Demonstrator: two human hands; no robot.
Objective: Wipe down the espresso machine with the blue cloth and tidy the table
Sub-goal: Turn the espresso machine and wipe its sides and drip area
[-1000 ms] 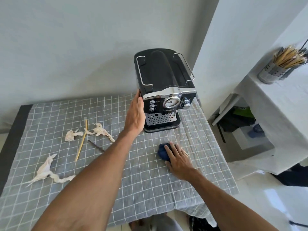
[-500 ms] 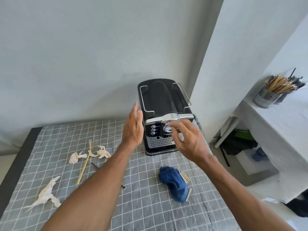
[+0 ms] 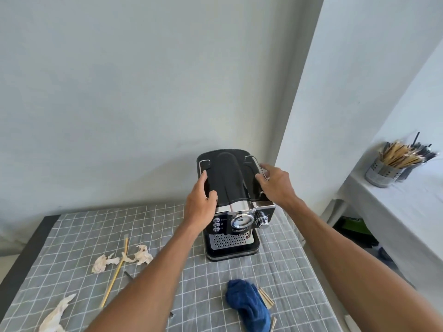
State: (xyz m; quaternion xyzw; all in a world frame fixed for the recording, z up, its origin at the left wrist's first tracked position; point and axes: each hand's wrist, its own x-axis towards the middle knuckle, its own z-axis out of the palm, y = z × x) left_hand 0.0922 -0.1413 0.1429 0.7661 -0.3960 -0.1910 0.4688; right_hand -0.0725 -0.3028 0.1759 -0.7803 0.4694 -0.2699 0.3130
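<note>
The black and chrome espresso machine (image 3: 231,188) stands at the back right of the checked table. My left hand (image 3: 200,202) grips its top left edge, thumb over the top. My right hand (image 3: 275,184) holds its top right side by the chrome rail. The blue cloth (image 3: 248,305) lies crumpled on the table in front of the machine, touched by neither hand. Several short wooden sticks (image 3: 266,298) lie beside the cloth.
Crumpled tissue scraps (image 3: 104,263) (image 3: 143,257) (image 3: 56,315) and a long wooden stick (image 3: 115,276) lie on the left of the grey checked tablecloth (image 3: 72,236). A metal cup of sticks (image 3: 386,170) stands on a white side table (image 3: 395,212) at right. Walls lie close behind.
My right hand left the blue cloth and rose to the machine's top right side. My left hand shifted from the machine's left side up to its top edge. My view tilted upward.
</note>
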